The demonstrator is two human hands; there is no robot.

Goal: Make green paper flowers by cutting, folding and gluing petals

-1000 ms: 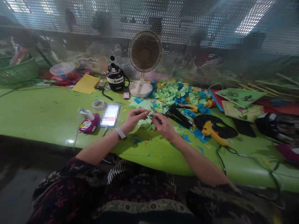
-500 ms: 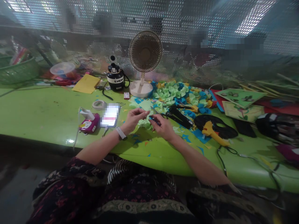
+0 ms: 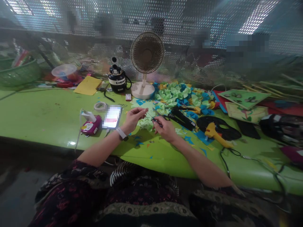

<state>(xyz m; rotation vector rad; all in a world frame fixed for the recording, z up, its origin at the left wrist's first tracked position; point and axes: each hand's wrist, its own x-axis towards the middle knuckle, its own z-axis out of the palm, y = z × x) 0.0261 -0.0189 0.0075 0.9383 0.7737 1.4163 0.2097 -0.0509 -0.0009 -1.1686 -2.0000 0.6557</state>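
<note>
Over the scraps in the middle of the table, my left hand [image 3: 135, 118] is closed in a pinch; what lies between its fingertips is too small to make out. My right hand [image 3: 165, 127] is closed around a slim dark tool [image 3: 157, 121], whose thin tip points up and left toward the left fingertips without touching them. The tool's exact kind is unclear. Beneath both hands lie light green paper pieces [image 3: 145, 124]. A pile of folded green, blue and yellow paper shapes [image 3: 180, 93] sits just beyond my right hand.
A black stapler [image 3: 182, 119] and a yellow glue gun [image 3: 216, 135] lie to the right. On the left are a lit phone [image 3: 112, 117], a tape roll [image 3: 100, 106] and a purple power block [image 3: 91, 126]. A fan [image 3: 143, 91] and a black bottle [image 3: 117, 82] stand behind.
My left hand has moved slightly left and up, away from my right hand. The tool's thin tip now shows between them; my right hand has hardly moved.
</note>
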